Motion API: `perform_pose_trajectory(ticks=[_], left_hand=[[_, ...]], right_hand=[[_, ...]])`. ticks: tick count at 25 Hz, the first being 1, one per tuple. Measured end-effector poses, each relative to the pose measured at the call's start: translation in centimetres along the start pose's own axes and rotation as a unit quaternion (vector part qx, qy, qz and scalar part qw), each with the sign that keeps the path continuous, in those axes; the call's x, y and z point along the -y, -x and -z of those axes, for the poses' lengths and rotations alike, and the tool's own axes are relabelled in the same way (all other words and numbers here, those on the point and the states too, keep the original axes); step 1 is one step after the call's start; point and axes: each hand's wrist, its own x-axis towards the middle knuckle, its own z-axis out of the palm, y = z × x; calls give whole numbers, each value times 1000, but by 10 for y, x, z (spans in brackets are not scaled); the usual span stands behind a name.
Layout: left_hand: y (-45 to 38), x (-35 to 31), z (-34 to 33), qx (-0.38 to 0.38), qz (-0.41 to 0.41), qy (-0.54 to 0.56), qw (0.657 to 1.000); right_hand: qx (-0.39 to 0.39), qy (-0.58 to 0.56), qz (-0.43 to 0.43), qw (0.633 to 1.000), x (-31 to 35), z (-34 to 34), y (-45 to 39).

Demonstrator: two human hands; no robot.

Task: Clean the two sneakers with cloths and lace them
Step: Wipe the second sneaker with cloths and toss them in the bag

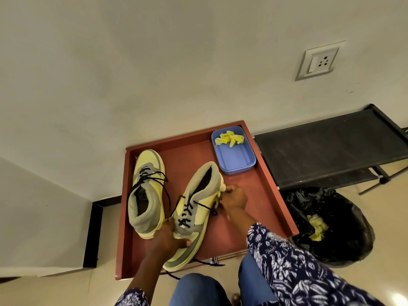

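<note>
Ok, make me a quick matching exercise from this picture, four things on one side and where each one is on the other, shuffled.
Things:
1. yellow cloth scraps
2. left hand
3. right hand
4. black bin bag

Places:
A. at the tilted sneaker's heel side
B. on the floor right of the red tray
C. in the blue tub
D. gripping the tilted sneaker's toe

Pairs: 1-C, 2-D, 3-A, 4-B

Two yellow and grey sneakers sit on a red surface [260, 191]. The left hand [167, 237] holds the toe of the right sneaker [194, 217]. The right hand [234, 198] presses a yellow cloth [220, 193] on its side. The left sneaker [148, 191] stands beside it.
</note>
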Motion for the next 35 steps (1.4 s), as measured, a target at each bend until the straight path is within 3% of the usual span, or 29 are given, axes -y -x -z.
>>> perform_pose_trajectory(ticks=[5, 12, 17, 20, 22, 25, 31, 35], left_hand=[[-1, 1, -2, -5, -3, -4, 1000], [-2, 1, -2, -2, -2, -2, 1000], [0, -1, -1, -5, -3, -7, 1000], [-1, -1, 0, -3, -4, -1, 1000], [0, -2, 0, -4, -5, -2, 1000], [0, 0, -1, -5, -7, 14, 1000], [2, -2, 0, -12, -12, 13, 1000], [0, -1, 0, -8, -16, 15, 1000]], right_hand=[[5, -54, -7, 998, 16, 3, -13], [77, -74, -18, 994, -27, -6, 19], [127, -15, 15, 992, -40, -4, 40], [206, 68, 44, 975, -36, 11, 41], [168, 54, 32, 984, -36, 22, 39], [42, -16, -15, 999, -40, 38, 52], [150, -21, -73, 986, -63, 10, 113], [128, -57, -66, 988, -54, -9, 114]])
